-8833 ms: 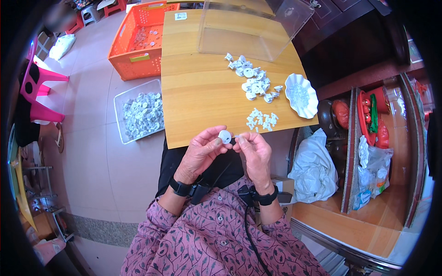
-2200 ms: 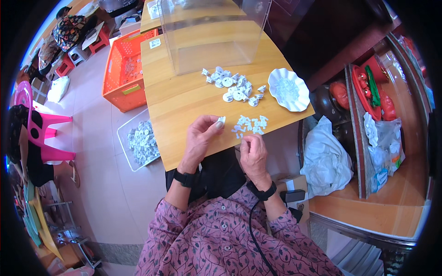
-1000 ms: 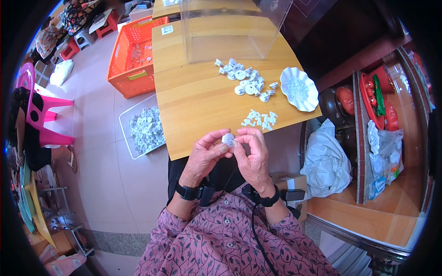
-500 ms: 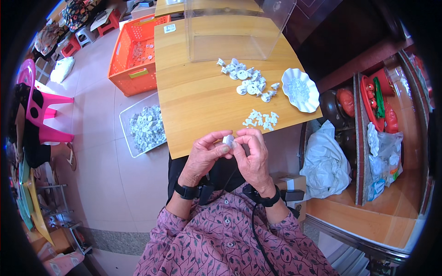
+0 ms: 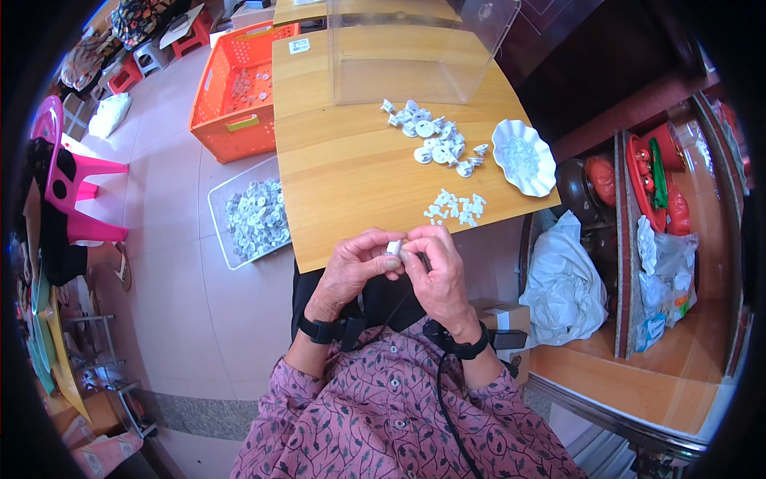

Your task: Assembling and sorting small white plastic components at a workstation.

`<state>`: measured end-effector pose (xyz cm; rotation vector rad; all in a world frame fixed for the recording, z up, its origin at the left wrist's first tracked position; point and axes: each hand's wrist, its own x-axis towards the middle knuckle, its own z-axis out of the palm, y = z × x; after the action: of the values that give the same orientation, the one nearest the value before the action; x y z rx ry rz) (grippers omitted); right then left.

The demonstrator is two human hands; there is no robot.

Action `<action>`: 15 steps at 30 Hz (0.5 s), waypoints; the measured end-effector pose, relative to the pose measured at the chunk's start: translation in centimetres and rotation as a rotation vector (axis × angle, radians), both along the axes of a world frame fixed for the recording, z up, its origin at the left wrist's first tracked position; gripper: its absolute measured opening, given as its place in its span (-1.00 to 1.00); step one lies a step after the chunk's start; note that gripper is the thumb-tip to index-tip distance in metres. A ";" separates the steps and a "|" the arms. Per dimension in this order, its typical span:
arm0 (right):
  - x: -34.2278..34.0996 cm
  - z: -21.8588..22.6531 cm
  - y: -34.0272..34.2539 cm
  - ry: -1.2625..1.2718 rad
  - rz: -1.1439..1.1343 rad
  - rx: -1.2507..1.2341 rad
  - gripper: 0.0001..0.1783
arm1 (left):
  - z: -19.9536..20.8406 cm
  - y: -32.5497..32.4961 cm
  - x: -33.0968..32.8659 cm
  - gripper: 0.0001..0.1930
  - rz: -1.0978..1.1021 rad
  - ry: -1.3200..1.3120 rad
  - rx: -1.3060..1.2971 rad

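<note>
Between my fingertips, just off the table's near edge, is a small white plastic part point(image 5: 392, 247). My left hand point(image 5: 357, 263) pinches it from the left side. My right hand point(image 5: 435, 270) closes on its right side, thumb and fingertips pressed against it. The fingers cover much of the part, so its exact shape is hidden. Just beyond my hands, a scatter of tiny white pieces point(image 5: 455, 207) lies on the wooden table point(image 5: 335, 184). Farther back sits a pile of round white plastic parts point(image 5: 435, 136). A white scalloped dish point(image 5: 545, 180) with small clear pieces stands at the right.
A clear plastic box point(image 5: 399, 84) stands at the table's far side. Left of the table are an orange crate point(image 5: 231, 132) and a clear bin point(image 5: 221, 231) of white-grey parts on the floor. Shelves with a white bag point(image 5: 566, 287) are at the right. A person sits near a pink chair point(image 5: 88, 165).
The white part has turned slightly between my fingers, and my right fingers have drawn closer over it. The view has shifted a little.
</note>
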<state>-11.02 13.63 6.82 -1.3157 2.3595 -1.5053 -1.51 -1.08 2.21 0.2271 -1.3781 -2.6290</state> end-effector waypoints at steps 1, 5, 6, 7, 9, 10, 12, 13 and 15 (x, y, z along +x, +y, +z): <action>0.0 0.2 -0.1 0.000 0.003 0.000 -0.85 | -0.1 0.0 0.1 -0.63 0.003 0.000 0.000; -0.1 0.5 0.1 -0.057 0.002 -0.022 -0.86 | -0.1 0.4 0.1 -0.61 0.030 -0.019 0.128; -0.2 0.5 0.1 -0.027 0.002 -0.017 -0.86 | -0.1 0.5 0.1 -0.59 0.043 -0.035 0.148; -0.1 0.4 0.1 -0.027 0.004 -0.017 -0.86 | -0.2 0.4 0.1 -0.59 0.044 -0.035 0.148; -0.1 0.4 0.1 -0.027 0.004 -0.012 -0.87 | -0.3 0.4 0.2 -0.59 0.043 -0.029 0.174; -0.1 0.4 0.1 -0.026 0.005 -0.011 -0.87 | -0.4 0.4 0.2 -0.59 0.044 -0.028 0.174; 0.0 0.3 0.0 -0.018 0.006 -0.005 -0.88 | -0.5 0.5 0.2 -0.60 0.053 -0.032 0.174; 0.0 0.3 -0.1 -0.018 0.007 -0.005 -0.88 | -0.6 0.5 0.2 -0.60 0.054 -0.032 0.174; 0.0 0.2 -0.1 0.003 0.010 -0.005 -0.89 | -0.8 0.5 0.3 -0.63 0.041 -0.016 0.157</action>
<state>-10.99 13.51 7.03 -1.3295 2.3492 -1.5089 -1.22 -0.61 1.37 0.2943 -1.1592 -2.7082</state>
